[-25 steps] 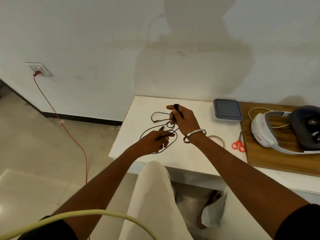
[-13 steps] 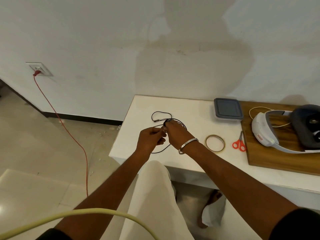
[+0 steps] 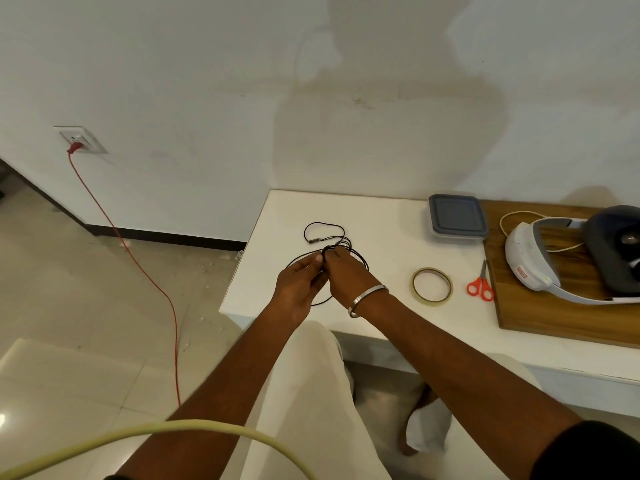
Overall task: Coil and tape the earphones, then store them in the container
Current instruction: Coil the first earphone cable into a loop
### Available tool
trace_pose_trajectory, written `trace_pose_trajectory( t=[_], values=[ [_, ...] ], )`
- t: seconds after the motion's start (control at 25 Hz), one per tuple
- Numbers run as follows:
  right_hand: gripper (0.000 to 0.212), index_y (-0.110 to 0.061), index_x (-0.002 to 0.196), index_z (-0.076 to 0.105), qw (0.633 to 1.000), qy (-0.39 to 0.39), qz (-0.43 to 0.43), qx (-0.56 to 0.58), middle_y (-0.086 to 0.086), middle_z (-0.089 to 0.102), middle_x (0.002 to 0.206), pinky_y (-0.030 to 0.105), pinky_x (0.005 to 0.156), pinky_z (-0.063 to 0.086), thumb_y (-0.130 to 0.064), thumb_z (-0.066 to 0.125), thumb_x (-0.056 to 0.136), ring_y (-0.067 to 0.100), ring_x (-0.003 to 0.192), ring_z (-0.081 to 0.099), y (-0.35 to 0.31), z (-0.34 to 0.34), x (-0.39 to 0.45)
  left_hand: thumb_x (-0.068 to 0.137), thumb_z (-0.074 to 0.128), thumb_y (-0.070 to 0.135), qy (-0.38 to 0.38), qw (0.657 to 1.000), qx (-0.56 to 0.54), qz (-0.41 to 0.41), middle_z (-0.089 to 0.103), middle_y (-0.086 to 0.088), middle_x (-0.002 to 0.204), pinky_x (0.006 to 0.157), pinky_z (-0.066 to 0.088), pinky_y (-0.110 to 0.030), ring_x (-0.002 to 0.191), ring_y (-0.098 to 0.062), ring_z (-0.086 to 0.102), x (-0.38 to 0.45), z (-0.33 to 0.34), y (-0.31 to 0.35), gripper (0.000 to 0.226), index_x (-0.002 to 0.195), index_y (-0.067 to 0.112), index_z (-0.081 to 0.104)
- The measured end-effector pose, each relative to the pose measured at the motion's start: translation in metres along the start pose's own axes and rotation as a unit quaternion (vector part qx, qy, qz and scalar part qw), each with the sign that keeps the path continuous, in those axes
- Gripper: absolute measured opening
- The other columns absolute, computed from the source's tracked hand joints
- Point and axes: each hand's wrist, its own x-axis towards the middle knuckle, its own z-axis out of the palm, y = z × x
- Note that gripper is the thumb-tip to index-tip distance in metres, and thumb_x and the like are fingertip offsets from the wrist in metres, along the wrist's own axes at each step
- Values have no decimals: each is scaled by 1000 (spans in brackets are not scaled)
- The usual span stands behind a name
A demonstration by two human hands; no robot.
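The black earphones point(image 3: 323, 226) lie partly looped over the white table point(image 3: 381, 317), with one loose end and its plug trailing toward the wall. My left hand point(image 3: 300, 285) and my right hand point(image 3: 346, 275) meet above the table's left part, both pinching the bundled loops of cable between the fingertips. A metal bangle sits on my right wrist. A roll of clear tape point(image 3: 432, 285) lies flat to the right of my hands. The container point(image 3: 457, 216), shut under a grey lid, stands at the back against the wall.
Red-handled scissors point(image 3: 480, 284) lie beside the tape. A wooden board point(image 3: 554, 313) at the right carries a white and grey headset point(image 3: 568, 261). A red cable point(image 3: 138, 265) runs from a wall socket down over the floor. A pale cable crosses the bottom.
My right hand came down from its raised position and joined my left hand. The cable loops are now gathered tighter between both hands, lower over the table.
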Motion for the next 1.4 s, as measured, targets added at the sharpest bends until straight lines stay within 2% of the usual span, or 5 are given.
trace_pose_trajectory(
  t=[0.48, 0.88, 1.16, 1.32, 1.4],
  values=[
    [46, -3, 132, 38, 985, -51, -84, -139, 14, 46, 122, 33, 67, 44, 3, 44, 86, 28, 89, 58, 0, -4, -11, 89, 63, 12, -13, 996, 59, -66, 70, -14, 104, 84, 55, -27, 96, -20, 68, 5, -1, 18, 20, 105, 1, 67],
    [36, -2, 125, 44, 980, -50, -108, -161, 16, 47, 122, 33, 74, 48, -7, 45, 89, 29, 89, 59, -4, 5, -14, 98, 51, 11, 97, 983, 124, -89, 64, -17, 90, 84, 51, -34, 81, -23, 62, 9, -4, 10, 25, 112, -7, 58],
    [26, -6, 112, 58, 993, 61, -96, -28, 14, 59, 108, 35, 78, 52, -17, 40, 97, 28, 90, 62, 0, 8, -11, 96, 48, 4, 124, 959, 252, -27, 61, -11, 74, 53, 51, -14, 67, -19, 60, 12, 3, 10, 18, 85, 0, 62],
    [17, -2, 96, 65, 974, 187, -100, 83, 12, 64, 98, 37, 73, 54, -11, 50, 93, 27, 85, 64, -4, 2, -10, 98, 38, 7, 98, 907, 406, 62, 69, -19, 93, 85, 53, -37, 87, -30, 69, 13, 0, 8, 25, 93, 1, 62],
    [15, -5, 97, 66, 958, 237, -109, 119, 8, 65, 99, 37, 75, 55, -10, 52, 91, 22, 89, 63, -3, 1, -10, 99, 39, 12, 96, 873, 465, 112, 69, -14, 89, 80, 52, -32, 84, -26, 68, 13, 0, 11, 25, 94, 3, 62]
  ],
)
